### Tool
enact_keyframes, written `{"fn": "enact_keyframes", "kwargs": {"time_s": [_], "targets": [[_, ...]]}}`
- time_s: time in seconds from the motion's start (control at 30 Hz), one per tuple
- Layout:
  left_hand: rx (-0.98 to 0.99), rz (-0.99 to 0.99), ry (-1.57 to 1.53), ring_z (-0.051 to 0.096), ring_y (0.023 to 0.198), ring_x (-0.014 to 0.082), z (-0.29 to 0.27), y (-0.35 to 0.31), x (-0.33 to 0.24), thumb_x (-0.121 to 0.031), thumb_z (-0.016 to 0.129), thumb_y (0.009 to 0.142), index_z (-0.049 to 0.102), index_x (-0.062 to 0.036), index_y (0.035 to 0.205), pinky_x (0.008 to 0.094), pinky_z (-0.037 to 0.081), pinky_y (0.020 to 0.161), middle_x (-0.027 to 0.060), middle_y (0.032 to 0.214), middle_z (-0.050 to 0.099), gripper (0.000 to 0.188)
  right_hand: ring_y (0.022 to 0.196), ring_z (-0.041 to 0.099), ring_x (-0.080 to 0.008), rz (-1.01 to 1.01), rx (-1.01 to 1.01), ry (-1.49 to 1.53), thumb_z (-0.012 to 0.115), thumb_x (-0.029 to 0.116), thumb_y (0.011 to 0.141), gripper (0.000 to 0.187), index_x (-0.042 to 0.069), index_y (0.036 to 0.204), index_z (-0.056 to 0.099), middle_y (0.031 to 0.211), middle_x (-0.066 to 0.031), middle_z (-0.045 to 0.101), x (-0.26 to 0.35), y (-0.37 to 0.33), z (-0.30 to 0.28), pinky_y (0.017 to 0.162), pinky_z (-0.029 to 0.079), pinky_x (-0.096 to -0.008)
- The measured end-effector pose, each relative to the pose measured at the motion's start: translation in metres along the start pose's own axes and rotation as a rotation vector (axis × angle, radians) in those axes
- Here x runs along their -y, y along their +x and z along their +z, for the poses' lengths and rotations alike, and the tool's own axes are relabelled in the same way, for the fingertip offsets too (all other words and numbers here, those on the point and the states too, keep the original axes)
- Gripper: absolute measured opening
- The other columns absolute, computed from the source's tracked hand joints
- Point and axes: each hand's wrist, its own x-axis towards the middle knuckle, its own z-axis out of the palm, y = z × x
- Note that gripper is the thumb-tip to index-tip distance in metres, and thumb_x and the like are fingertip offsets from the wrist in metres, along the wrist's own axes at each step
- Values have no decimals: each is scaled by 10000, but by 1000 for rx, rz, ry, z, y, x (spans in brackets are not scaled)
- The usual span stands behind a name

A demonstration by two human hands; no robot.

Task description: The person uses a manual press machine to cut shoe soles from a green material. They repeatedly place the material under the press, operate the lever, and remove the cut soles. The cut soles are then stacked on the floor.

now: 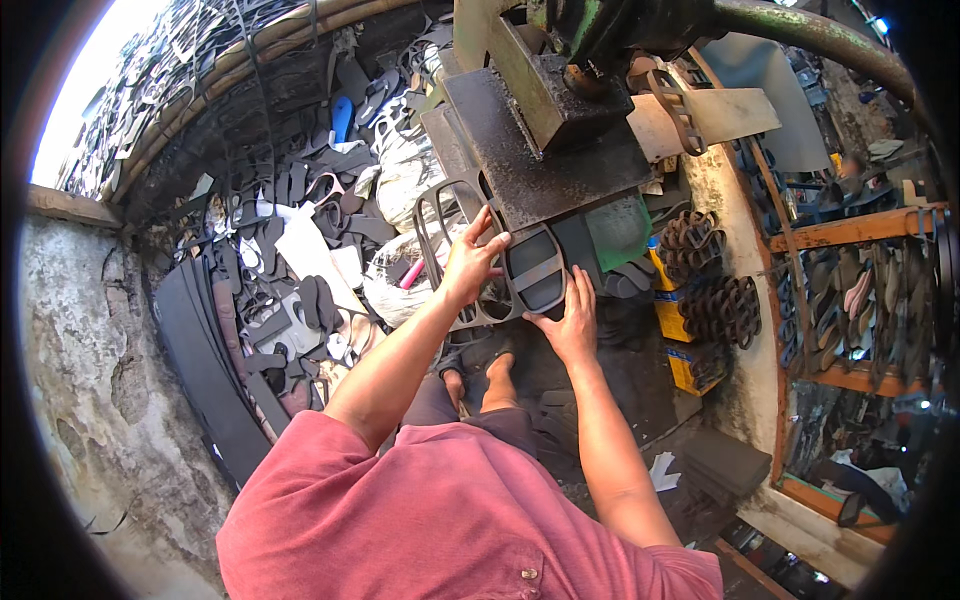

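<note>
A sole-shaped metal cutting die (537, 272) with a crossbar lies on a dark sheet, just in front of the press's flat plate (545, 175). My left hand (468, 262) grips the die's left edge, thumb and forefinger near the plate. At its right and near edges, my right hand (570, 318) holds the die with fingers along the side and thumb at the bottom. Left of the die, the dark sheet (436, 245) has long sole-shaped holes with thin strips between them. Part of this sheet is hidden under my left hand and the press.
Dark offcuts and soles (290, 250) heap up at the left, beside leaning black sheets (205, 340). A green press arm (820, 35) curves overhead. To the right are yellow boxes (672, 320), hanging bundles of dark loops (720, 310) and wooden shelves (850, 232) with soles.
</note>
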Motion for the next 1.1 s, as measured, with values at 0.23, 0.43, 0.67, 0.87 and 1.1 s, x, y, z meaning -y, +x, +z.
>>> {"fn": "enact_keyframes", "kwargs": {"time_s": [0.23,0.43,0.67,0.87,1.1], "targets": [[3,-94,12,358,1531,316,0,4,-11,-167,722,1007,171,-142,1688,600,482,1064,113,1724,283,877,1479,419,-397,0,-19,12,972,342,653,1014,-59,1461,509,1550,-222,498,3,6,-4,1206,394,-475],[92,-80,-42,344,1537,336,-3,0,-13,-137,705,1013,134,-155,1692,623,473,1090,125,1734,241,887,1485,407,-385,29,15,12,949,386,677,996,-86,1438,511,1554,-222,485,3,6,-8,1217,382,-469],[83,-98,3,323,1544,356,-1,10,-9,-136,673,1033,136,-173,1693,614,517,1046,138,1741,203,851,1491,397,-393,19,-44,-17,927,351,720,919,-7,1466,530,1543,-209,509,-5,-1,-2,1212,369,-501],[-266,371,409,643,1259,314,-24,21,8,-238,739,954,607,-53,1431,370,557,978,181,1235,737,529,1535,367,-319,151,-43,-198,811,429,847,743,174,1505,579,1590,-47,522,-21,0,-7,1241,268,-584],[-154,-154,-351,642,861,137,-81,21,13,-296,664,1026,693,-104,1011,332,495,649,38,909,692,195,1552,340,-293,169,-75,-225,767,477,876,745,212,1532,533,1592,-37,516,-48,68,-12,1226,256,-669]]}}
